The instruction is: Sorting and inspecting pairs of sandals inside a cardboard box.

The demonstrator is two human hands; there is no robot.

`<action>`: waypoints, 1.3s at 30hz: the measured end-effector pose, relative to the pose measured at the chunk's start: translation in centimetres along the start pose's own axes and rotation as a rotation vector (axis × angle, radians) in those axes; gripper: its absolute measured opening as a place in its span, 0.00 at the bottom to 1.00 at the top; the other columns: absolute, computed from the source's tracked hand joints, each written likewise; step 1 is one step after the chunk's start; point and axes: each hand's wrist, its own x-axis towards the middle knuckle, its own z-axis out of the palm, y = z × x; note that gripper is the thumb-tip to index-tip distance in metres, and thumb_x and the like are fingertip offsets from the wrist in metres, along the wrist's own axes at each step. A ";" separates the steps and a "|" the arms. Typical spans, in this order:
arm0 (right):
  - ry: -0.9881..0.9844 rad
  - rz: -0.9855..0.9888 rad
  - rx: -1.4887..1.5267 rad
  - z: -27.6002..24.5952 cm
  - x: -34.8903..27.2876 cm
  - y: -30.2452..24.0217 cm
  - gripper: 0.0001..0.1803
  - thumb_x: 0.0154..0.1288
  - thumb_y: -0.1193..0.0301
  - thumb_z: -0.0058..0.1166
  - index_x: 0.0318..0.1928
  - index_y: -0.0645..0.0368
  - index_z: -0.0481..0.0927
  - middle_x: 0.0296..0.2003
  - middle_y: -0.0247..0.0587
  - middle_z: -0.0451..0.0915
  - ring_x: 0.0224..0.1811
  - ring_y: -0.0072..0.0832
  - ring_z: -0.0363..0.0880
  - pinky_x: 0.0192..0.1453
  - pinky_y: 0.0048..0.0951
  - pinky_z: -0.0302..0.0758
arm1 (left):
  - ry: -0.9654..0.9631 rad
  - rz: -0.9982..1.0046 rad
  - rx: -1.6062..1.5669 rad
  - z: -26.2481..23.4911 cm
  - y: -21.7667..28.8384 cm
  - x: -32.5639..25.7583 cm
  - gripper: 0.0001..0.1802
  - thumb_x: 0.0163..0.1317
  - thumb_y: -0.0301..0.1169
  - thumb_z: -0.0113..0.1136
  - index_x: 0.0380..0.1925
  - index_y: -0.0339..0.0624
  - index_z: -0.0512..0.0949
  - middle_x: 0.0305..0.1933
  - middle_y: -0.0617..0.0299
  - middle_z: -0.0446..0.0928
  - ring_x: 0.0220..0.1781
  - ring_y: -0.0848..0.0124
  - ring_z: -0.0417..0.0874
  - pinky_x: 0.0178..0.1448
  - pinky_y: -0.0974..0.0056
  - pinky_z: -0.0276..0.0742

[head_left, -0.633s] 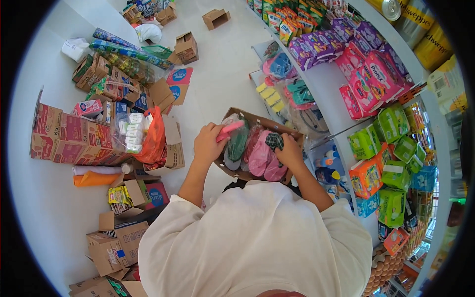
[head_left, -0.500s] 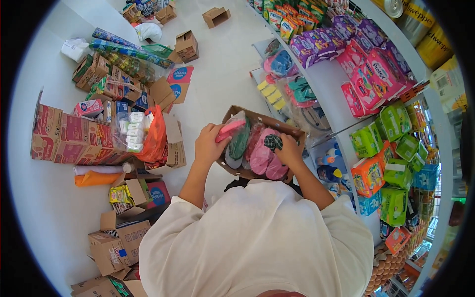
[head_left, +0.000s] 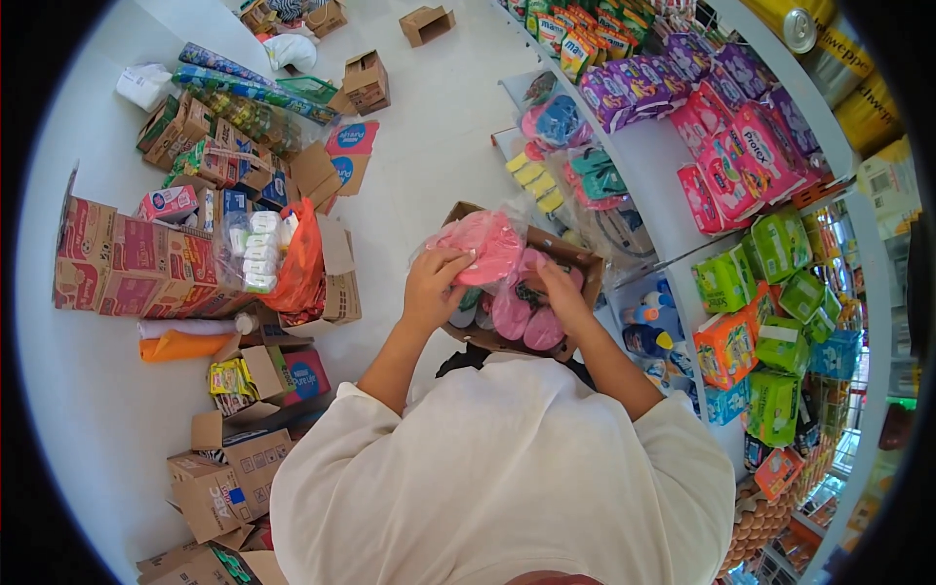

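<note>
My left hand (head_left: 434,283) pinches the clear bag of pink items (head_left: 483,244), lifted just over the open cardboard box (head_left: 575,261) at my waist. My right hand (head_left: 561,292) is down inside among more pink packs (head_left: 526,317), fingers curled on one. Best to lift straight up, clear of the flaps. The shelf edge (head_left: 673,249) crowds my right; open floor (head_left: 429,146) lies ahead-left.

Left hand (head_left: 434,283) lifts pink packet (head_left: 485,244) from box (head_left: 575,261).
</note>
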 end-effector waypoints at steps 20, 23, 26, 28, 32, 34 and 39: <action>-0.022 -0.255 -0.237 -0.1 -3.9 -11.5 0.28 0.57 0.77 0.59 0.61 0.59 0.75 0.46 0.45 0.80 0.51 0.37 0.83 0.55 0.33 0.78 | -0.285 0.042 -0.162 -0.3 2.0 1.1 0.45 0.38 0.41 0.79 0.61 0.45 0.74 0.63 0.55 0.73 0.64 0.55 0.74 0.66 0.54 0.70; -0.031 -0.348 -0.642 -1.5 -3.8 -13.6 0.29 0.52 0.78 0.59 0.59 0.59 0.76 0.47 0.48 0.80 0.52 0.43 0.81 0.56 0.37 0.77 | -0.196 0.135 0.011 -2.3 4.4 4.7 0.46 0.39 0.44 0.80 0.63 0.47 0.74 0.66 0.57 0.72 0.66 0.56 0.72 0.68 0.52 0.66; -0.130 -0.458 -0.686 -1.7 -3.8 -15.1 0.31 0.48 0.78 0.60 0.58 0.58 0.77 0.47 0.48 0.79 0.51 0.49 0.79 0.56 0.40 0.76 | -0.259 0.168 0.102 -1.9 5.2 6.4 0.46 0.41 0.46 0.80 0.62 0.45 0.73 0.64 0.57 0.75 0.65 0.55 0.75 0.66 0.51 0.68; -0.126 -0.470 -0.651 -1.6 -3.8 -15.1 0.29 0.50 0.77 0.61 0.57 0.58 0.78 0.49 0.48 0.79 0.52 0.48 0.79 0.57 0.39 0.76 | -0.578 -0.200 -0.080 -1.4 5.2 6.9 0.44 0.42 0.44 0.79 0.62 0.46 0.73 0.55 0.54 0.80 0.57 0.55 0.80 0.61 0.53 0.74; 0.104 -0.509 -0.323 -0.9 -4.4 -14.0 0.24 0.57 0.71 0.63 0.56 0.57 0.77 0.54 0.50 0.75 0.53 0.47 0.78 0.59 0.40 0.75 | -0.510 -0.249 -0.253 -0.6 3.8 5.6 0.35 0.47 0.43 0.77 0.55 0.43 0.78 0.44 0.52 0.84 0.46 0.53 0.85 0.53 0.55 0.79; 0.165 -0.649 -0.511 -0.9 -5.3 -14.4 0.24 0.58 0.69 0.65 0.55 0.58 0.77 0.55 0.50 0.75 0.54 0.45 0.78 0.59 0.39 0.75 | -0.474 -0.472 -0.455 0.0 3.4 4.3 0.25 0.49 0.39 0.77 0.45 0.40 0.82 0.38 0.53 0.84 0.39 0.59 0.86 0.47 0.59 0.80; 0.077 -0.706 -0.331 -1.5 -4.5 -13.0 0.25 0.58 0.67 0.69 0.55 0.59 0.77 0.50 0.47 0.78 0.51 0.40 0.78 0.57 0.36 0.74 | -0.472 -0.440 -0.622 -0.2 3.9 4.1 0.21 0.46 0.31 0.81 0.38 0.37 0.81 0.34 0.60 0.83 0.35 0.77 0.80 0.41 0.67 0.77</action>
